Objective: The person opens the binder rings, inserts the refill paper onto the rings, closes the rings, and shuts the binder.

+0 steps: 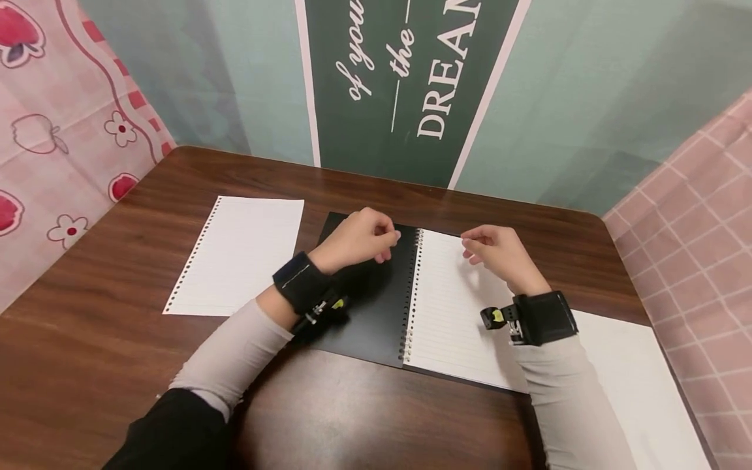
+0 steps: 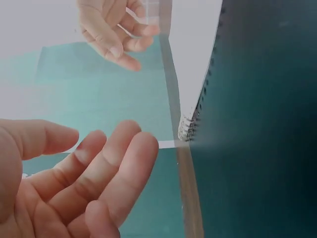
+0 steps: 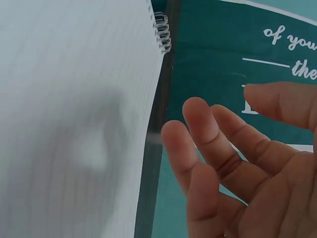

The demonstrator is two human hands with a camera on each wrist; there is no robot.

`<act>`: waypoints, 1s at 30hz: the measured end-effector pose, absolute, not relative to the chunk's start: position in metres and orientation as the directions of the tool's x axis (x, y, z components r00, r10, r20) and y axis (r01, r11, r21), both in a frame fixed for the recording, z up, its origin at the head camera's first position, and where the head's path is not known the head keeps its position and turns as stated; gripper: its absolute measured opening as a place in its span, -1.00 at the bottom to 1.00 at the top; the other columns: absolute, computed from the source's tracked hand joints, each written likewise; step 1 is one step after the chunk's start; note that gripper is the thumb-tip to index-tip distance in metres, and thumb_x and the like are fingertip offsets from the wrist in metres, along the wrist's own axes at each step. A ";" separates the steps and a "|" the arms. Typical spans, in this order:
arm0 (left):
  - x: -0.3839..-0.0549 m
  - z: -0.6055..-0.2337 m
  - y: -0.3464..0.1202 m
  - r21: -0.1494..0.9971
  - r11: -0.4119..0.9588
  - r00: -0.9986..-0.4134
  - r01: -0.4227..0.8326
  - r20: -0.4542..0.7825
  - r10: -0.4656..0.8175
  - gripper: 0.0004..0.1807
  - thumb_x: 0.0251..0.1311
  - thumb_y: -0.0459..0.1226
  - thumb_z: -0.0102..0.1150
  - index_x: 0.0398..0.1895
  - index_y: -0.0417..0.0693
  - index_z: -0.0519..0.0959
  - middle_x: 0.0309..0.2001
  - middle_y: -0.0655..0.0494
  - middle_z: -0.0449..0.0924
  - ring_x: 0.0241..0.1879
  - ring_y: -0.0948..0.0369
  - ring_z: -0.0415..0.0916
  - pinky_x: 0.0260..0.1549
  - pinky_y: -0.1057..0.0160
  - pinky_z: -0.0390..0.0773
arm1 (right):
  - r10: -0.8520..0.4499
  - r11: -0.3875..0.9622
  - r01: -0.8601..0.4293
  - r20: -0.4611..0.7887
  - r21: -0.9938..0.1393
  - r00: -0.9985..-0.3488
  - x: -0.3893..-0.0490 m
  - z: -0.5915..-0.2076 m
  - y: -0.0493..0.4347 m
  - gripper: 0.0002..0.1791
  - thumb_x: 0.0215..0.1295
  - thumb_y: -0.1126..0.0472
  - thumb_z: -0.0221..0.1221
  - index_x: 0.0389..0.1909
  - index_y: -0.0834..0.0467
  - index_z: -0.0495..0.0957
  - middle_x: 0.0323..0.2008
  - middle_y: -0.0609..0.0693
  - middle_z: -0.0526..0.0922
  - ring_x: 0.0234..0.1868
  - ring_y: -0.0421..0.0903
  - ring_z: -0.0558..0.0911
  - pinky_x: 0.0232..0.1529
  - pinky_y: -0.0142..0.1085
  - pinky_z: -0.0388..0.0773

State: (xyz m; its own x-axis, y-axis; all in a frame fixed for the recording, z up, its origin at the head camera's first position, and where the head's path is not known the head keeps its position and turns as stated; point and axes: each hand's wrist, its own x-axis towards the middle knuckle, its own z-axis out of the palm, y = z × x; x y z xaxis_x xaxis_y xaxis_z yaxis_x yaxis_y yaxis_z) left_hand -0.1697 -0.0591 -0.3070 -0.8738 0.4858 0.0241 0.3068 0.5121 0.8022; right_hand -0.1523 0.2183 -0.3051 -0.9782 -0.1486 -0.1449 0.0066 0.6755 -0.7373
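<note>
A spiral notebook lies open on the table, its black cover [image 1: 370, 326] on the left and a lined white page [image 1: 449, 313] on the right of the metal spiral binding [image 1: 413, 294]. Above the cover hovers my left hand [image 1: 361, 238], fingers loosely bent with nothing between them; the left wrist view shows thumb and fingertips apart. My right hand [image 1: 496, 254] is over the page's upper part, near its far edge. In the right wrist view its fingers [image 3: 200, 124] are relaxed and hold nothing, off the paper, with a shadow on the page.
A loose lined sheet [image 1: 241, 254] with punched holes lies left of the notebook. Another white sheet [image 1: 634, 372] lies at the right, partly under the right sleeve [image 1: 570, 398]. The brown wooden table [image 1: 129, 281] meets a green cloth backdrop [image 1: 258, 78] behind and pink cloths at both sides.
</note>
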 end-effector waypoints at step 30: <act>-0.242 -0.328 -0.006 0.902 0.419 -0.935 0.106 -0.053 0.351 -0.77 0.40 -0.35 0.13 -0.21 -0.38 0.71 -0.33 -0.15 0.70 -0.36 0.04 0.72 -0.21 0.20 0.66 | -0.058 0.476 0.187 -0.243 -0.859 -0.968 -0.218 -0.326 0.168 -0.71 0.53 0.27 0.05 0.02 0.43 0.56 -0.42 0.01 0.63 -0.51 -0.21 0.53 -0.35 -0.35 0.51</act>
